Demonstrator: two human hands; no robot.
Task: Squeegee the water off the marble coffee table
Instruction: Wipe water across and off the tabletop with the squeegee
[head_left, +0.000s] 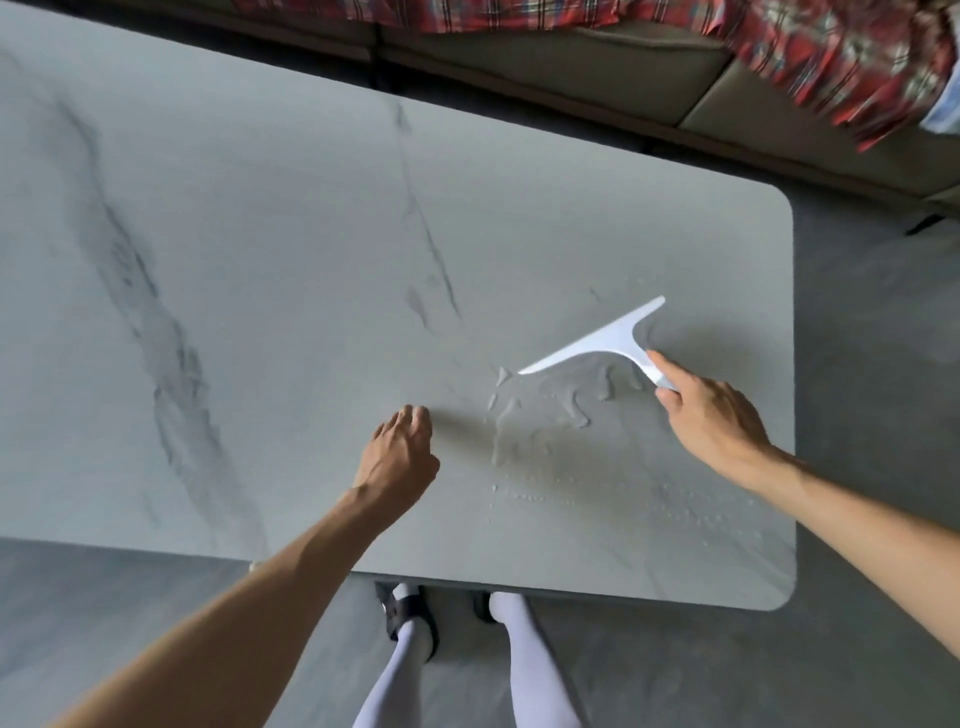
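A white squeegee (597, 343) lies with its long blade edge against the pale marble tabletop (260, 260), toward the right end of the slab, the blade running on a slant from lower left to upper right. The right hand (711, 421) has closed around the short handle at the blade's near side; the index finger lies stretched along the handle toward the blade, and the other fingers curl under it. Just in front of the blade, on the side nearer the person, the water (545, 431) sits in irregular puddles and beaded streaks, reaching down toward the near edge of the tabletop in thin rows of droplets. The left hand (397, 457) rests on the marble well to the left of the wet patch — fingers bent and drawn loosely together, fingertips touching the stone, nothing in its grasp. Dark grey veins cross the stone, a broad one on the left part and a thinner one near the middle. Below the near edge, two legs in pale lilac stockings (519, 670) stand on a grey floor (857, 597), one foot in a dark sandal (402, 613). Beyond the far edge runs a beige sofa (571, 67) with a red plaid cloth (831, 52) draped over it — blurred.
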